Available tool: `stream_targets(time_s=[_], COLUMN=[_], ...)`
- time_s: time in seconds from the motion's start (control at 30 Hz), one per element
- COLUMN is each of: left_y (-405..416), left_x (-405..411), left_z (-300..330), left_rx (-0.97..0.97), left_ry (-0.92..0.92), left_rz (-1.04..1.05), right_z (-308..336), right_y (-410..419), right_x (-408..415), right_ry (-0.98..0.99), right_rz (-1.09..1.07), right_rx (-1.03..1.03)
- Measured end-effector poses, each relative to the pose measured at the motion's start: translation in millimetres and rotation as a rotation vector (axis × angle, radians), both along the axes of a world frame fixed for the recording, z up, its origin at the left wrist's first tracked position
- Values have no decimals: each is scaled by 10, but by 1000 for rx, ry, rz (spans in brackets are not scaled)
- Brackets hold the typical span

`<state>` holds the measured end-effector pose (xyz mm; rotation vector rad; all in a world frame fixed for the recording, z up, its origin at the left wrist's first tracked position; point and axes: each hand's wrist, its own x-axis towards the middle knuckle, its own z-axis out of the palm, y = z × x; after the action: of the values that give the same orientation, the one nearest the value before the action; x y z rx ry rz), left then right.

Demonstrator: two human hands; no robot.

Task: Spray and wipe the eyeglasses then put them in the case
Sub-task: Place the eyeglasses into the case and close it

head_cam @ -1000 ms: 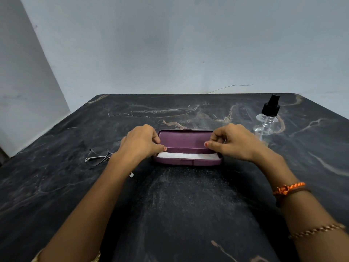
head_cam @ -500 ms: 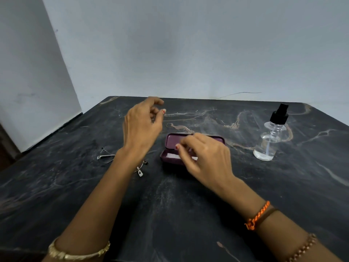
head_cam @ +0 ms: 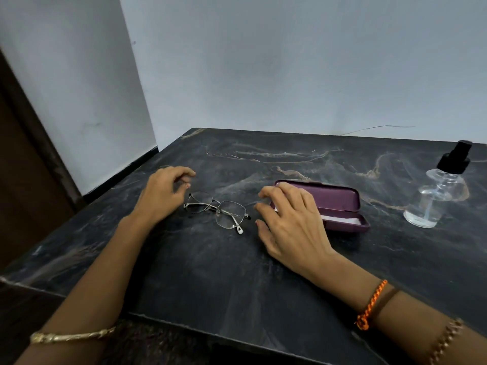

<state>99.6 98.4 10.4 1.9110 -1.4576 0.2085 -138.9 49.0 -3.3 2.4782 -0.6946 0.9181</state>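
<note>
While eyeglasses (head_cam: 216, 209) lie between both hands, purple case (head_cam: 334, 204) open, no writing legible.

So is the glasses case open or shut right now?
Open. The purple case has its lid tipped back, and a white cloth shows inside. The glasses lie outside it on the table.

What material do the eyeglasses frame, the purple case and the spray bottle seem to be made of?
Thin silver eyeglasses frame: likely metal, shiny wire. Purple hard-shell case: probably matte plastic, rigid lid. Clear spray bottle: transparent plastic or glass, black cap probably plastic.
</note>
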Motion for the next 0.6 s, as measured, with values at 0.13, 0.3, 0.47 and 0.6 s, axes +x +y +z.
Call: stream_targets(time_s=[0.13,0.3,0.47,0.6], left_y=[17,41,26,29], left_x=[141,213,220,188], left_z=[-31,-42,-57,-61], left_rx=[157,280,293,205], left_ry=[89,28,4,32], left_rz=[-18,-28,-85,-109], right_z=[11,-14,10,12], right_y=[-3,-29,-27,-25], right_x=[93,145,134,125], right_ry=[72,66,56,47], right_rz=[-40,5,17,11], right_rx=[42,78,106,126])
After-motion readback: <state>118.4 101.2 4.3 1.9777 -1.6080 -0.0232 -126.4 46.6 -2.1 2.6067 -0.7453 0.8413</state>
